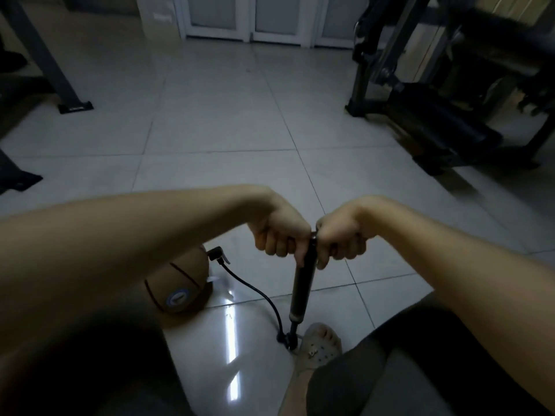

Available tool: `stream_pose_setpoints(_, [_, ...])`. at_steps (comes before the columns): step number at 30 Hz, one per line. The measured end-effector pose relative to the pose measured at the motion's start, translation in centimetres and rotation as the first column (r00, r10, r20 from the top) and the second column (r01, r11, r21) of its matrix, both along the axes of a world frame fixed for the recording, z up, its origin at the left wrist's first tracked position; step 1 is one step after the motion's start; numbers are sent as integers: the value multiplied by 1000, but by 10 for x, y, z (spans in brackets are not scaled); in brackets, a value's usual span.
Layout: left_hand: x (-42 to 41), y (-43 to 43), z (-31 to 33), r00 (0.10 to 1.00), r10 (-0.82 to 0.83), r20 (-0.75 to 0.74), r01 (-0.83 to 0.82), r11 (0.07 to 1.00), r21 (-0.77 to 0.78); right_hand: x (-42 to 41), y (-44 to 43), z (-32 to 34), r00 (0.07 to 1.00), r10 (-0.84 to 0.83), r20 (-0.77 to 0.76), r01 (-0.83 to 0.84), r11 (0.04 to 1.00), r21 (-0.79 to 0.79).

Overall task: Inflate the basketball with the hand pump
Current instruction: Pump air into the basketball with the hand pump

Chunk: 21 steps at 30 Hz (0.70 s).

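A dark hand pump (pixel 301 291) stands upright on the tiled floor, its base beside my sandalled foot (pixel 322 342). My left hand (pixel 277 234) grips the left half of the pump's T-handle and my right hand (pixel 341 237) grips the right half, both fists curled round it. The handle sits low, close to the barrel top. A black hose (pixel 258 291) runs from the pump's base up to a connector (pixel 217 255) at the top of the brown basketball (pixel 183 288), which lies on the floor to the left, partly hidden behind my left forearm.
Black gym equipment (pixel 444 94) fills the right side. A dark metal frame leg (pixel 73 106) stands at the far left. White doors (pixel 270 19) close the far wall. My dark-clothed legs fill the bottom corners.
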<state>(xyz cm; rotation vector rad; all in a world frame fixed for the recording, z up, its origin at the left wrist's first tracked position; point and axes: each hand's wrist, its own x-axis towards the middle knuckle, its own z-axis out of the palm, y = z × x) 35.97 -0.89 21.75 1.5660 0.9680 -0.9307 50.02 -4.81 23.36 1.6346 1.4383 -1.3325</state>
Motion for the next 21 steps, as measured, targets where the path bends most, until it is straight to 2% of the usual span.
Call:
stream_pose_setpoints(4, [1,10,24,998,13,60,-16,998,55,6,6,25,999,-21,-26,21,999,30])
stream_pose_setpoints(9, [8,-1,-43,1000,-10,-5,11,998,64,3,3,-45,1000,15,17,-15,999,-36])
stream_pose_setpoints(14, [10,-10,-101,999,44,8,-44,999,8,5,3,-105,1000,11,9,-10,995,-102])
stream_pose_setpoints(19, [8,-18,-132,999,38,17,-37,999,-37,3,-5,-136,1000,7,2,-7,992,-126])
stream_pose_setpoints(21, [8,-25,-133,999,13,30,-14,1000,9,2,-14,-137,999,39,19,-37,996,-85])
